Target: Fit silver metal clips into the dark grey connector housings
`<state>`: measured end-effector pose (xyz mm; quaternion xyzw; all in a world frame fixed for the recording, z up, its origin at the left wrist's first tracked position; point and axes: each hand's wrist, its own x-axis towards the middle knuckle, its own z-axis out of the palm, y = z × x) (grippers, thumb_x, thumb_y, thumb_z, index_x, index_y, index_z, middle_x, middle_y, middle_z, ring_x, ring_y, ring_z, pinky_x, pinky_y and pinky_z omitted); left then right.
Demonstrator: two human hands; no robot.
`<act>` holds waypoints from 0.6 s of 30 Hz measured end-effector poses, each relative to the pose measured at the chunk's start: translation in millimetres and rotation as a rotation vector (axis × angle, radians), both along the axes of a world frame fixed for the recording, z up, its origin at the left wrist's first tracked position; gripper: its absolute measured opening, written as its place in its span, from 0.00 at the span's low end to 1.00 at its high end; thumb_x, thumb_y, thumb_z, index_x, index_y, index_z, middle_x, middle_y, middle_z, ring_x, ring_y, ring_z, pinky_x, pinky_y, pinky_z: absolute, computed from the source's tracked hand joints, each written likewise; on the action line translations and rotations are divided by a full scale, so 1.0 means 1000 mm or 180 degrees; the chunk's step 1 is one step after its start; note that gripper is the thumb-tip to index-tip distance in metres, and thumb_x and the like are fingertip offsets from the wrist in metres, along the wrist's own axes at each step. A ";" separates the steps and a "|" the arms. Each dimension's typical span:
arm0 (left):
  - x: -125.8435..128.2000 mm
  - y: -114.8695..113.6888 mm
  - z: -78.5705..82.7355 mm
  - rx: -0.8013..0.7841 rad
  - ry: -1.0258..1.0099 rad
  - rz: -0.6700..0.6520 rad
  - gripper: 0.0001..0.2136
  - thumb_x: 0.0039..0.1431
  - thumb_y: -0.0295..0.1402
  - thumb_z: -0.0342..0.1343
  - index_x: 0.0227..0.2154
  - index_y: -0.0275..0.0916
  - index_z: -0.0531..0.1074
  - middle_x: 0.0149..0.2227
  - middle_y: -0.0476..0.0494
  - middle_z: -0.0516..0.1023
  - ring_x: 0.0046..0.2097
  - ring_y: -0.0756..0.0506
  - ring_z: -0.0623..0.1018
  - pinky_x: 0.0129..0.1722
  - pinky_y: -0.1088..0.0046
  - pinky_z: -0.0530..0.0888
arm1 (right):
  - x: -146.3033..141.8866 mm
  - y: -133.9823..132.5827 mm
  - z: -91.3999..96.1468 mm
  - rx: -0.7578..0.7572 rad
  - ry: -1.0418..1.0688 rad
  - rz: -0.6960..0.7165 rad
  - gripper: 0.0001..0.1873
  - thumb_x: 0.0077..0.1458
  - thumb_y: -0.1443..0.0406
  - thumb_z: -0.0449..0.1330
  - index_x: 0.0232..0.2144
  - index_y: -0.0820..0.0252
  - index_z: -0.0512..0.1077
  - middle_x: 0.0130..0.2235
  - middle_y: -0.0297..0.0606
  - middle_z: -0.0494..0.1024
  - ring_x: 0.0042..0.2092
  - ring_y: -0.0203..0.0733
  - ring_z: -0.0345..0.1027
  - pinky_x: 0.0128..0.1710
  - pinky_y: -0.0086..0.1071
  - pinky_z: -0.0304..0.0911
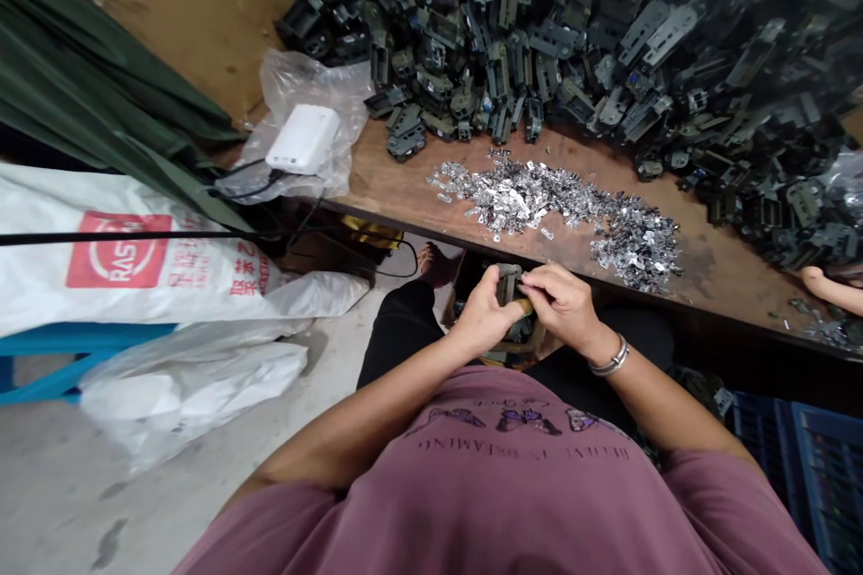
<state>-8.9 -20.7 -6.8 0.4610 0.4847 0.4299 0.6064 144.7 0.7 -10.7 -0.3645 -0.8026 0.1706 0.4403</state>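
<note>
My left hand (483,316) is closed around a grey-green plastic housing (508,278), held over my lap just off the table's front edge. A yellow-green patch shows at the tip of that hand's thumb. Against the housing's right side, my right hand (563,304) has its fingers pinched together; whatever lies between them is too small to make out. On the table in front of both hands spreads a pile of small shiny metal clips (516,198). Behind it rises a large heap of similar housings (499,45).
A white power bank (303,139) with black cables lies on clear plastic at the table's left. White printed sacks (40,287) stand at left. Another person's hand (829,287) is at the right edge. Blue crates (829,467) sit below right. Some parts lie below my hands.
</note>
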 end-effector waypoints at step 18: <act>-0.019 -0.004 0.012 0.1638 0.1700 -0.0125 0.11 0.57 0.38 0.57 0.26 0.40 0.62 0.27 0.50 0.66 0.31 0.49 0.68 0.31 0.71 0.65 | 0.019 -0.019 0.006 -0.0836 0.0075 -0.0110 0.14 0.62 0.64 0.58 0.50 0.56 0.74 0.44 0.42 0.81 0.37 0.40 0.78 0.39 0.35 0.76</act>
